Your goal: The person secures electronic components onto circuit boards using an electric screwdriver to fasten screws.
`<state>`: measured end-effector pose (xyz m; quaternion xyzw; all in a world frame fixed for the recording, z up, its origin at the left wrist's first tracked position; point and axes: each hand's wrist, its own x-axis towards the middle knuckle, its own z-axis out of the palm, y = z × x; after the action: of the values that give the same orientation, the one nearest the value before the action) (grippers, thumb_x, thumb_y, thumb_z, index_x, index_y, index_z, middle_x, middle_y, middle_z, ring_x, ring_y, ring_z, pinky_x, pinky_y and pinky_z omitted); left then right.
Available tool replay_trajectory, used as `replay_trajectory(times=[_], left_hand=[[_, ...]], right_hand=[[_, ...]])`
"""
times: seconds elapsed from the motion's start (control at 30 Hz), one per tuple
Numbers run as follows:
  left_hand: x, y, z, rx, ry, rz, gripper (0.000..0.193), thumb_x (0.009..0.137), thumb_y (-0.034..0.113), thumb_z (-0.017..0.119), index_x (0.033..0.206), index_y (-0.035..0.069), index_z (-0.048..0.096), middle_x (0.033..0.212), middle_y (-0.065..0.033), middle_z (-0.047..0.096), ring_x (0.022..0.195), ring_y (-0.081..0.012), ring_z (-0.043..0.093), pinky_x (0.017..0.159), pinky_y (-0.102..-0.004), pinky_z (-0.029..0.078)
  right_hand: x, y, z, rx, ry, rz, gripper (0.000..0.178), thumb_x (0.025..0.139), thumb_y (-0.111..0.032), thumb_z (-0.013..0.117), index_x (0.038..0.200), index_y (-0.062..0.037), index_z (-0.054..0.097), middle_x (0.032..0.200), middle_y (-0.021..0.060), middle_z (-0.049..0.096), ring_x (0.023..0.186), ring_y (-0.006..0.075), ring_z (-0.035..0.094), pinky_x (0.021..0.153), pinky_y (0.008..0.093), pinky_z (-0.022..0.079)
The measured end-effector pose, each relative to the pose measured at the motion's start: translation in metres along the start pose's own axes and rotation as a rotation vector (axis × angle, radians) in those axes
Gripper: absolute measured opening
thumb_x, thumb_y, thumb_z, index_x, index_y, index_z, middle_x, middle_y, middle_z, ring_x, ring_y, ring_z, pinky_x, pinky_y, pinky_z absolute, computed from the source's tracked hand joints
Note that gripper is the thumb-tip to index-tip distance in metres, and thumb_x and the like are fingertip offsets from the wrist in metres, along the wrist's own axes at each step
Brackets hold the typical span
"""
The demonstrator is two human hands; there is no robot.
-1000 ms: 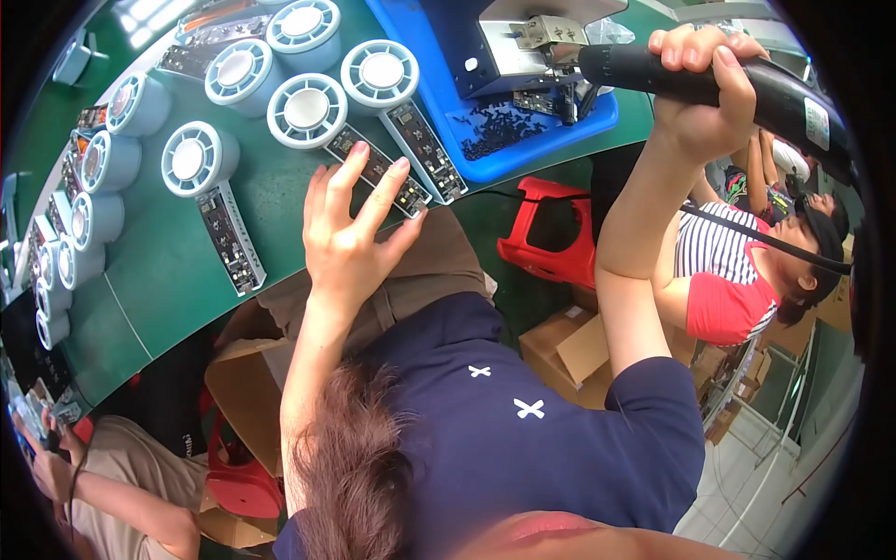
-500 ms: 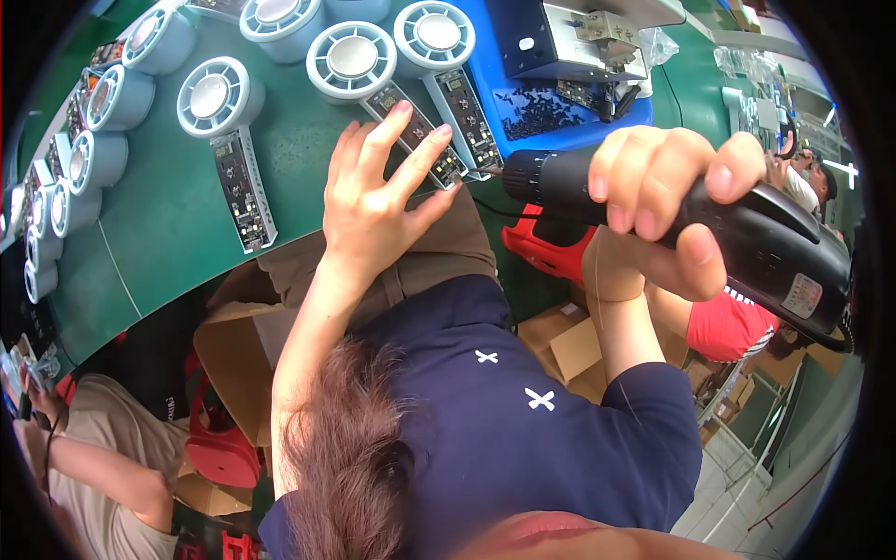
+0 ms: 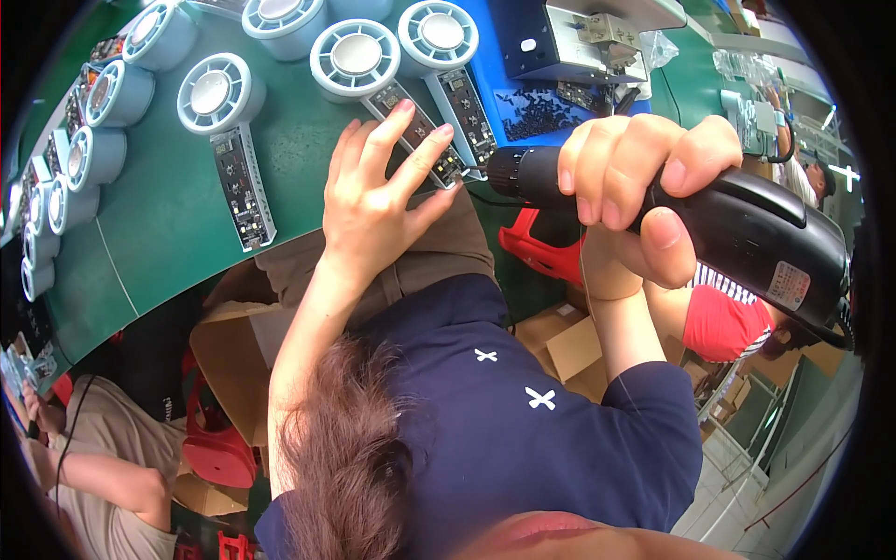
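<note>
The circuit board (image 3: 422,136) on the stem of a pale-blue round-headed unit (image 3: 355,54) lies at the edge of the green bench (image 3: 168,205). The left hand (image 3: 373,205) rests on it, fingers spread wide; the right hand's (image 3: 644,177) grip wraps a black electric screwdriver (image 3: 747,233), bit at the board's end. Poor alignment could let the bit skid, scarring components; light finger pressure could let the stem twist.
</note>
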<state>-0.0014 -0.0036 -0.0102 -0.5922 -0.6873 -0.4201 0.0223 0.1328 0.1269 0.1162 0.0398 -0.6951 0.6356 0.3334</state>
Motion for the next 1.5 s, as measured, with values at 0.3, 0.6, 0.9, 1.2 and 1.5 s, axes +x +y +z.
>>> replay_trajectory(times=[0.3,0.6,0.9,1.2,1.5], left_hand=[[0.001,0.002,-0.001,0.001,0.023,0.034,0.06,0.06,0.02,0.079,0.119,0.021,0.063,0.131,-0.0084,0.049,0.098,-0.0245,0.055,0.096,-0.0437,0.044],[0.001,0.013,0.003,-0.003,0.045,0.015,0.057,0.06,0.018,0.079,0.116,0.02,0.065,0.131,-0.0083,0.049,0.099,-0.0255,0.055,0.095,-0.0421,0.045],[0.007,0.028,0.006,-0.033,0.025,-0.015,0.055,0.061,0.018,0.079,0.114,0.02,0.066,0.13,-0.0081,0.049,0.101,-0.026,0.055,0.094,-0.0419,0.045],[0.004,0.014,0.0,-0.021,0.048,0.014,0.057,0.061,0.019,0.079,0.116,0.02,0.065,0.13,-0.0082,0.049,0.1,-0.0258,0.055,0.095,-0.0426,0.045],[-0.006,0.0,-0.006,-0.015,0.044,0.021,0.06,0.06,0.019,0.079,0.118,0.02,0.063,0.131,-0.0085,0.048,0.096,-0.0252,0.055,0.095,-0.0434,0.044]], right_hand=[[-0.001,0.002,0.007,-0.015,-0.008,0.025,0.022,0.083,-0.015,0.056,0.096,-0.0141,0.04,0.062,0.0018,0.052,0.053,0.0145,0.052,0.059,0.0289,0.045],[-0.014,-0.01,-0.016,0.116,0.189,-0.023,0.022,0.083,-0.015,0.052,0.104,-0.013,0.046,0.063,0.0018,0.052,0.053,0.0153,0.049,0.06,0.0314,0.044],[0.033,-0.024,-0.113,-0.39,0.785,-0.369,0.018,0.081,-0.007,0.049,0.098,-0.0094,0.053,0.064,0.0047,0.052,0.056,0.0149,0.049,0.059,0.0288,0.042],[0.009,-0.045,-0.097,-0.092,0.375,-0.096,0.023,0.082,-0.01,0.045,0.1,-0.0121,0.059,0.066,0.0044,0.052,0.062,0.0168,0.048,0.067,0.0346,0.04],[-0.001,-0.012,0.013,0.08,0.049,-0.032,0.026,0.081,-0.017,0.053,0.106,-0.0135,0.044,0.065,0.0013,0.052,0.056,0.0146,0.051,0.062,0.0308,0.043]])
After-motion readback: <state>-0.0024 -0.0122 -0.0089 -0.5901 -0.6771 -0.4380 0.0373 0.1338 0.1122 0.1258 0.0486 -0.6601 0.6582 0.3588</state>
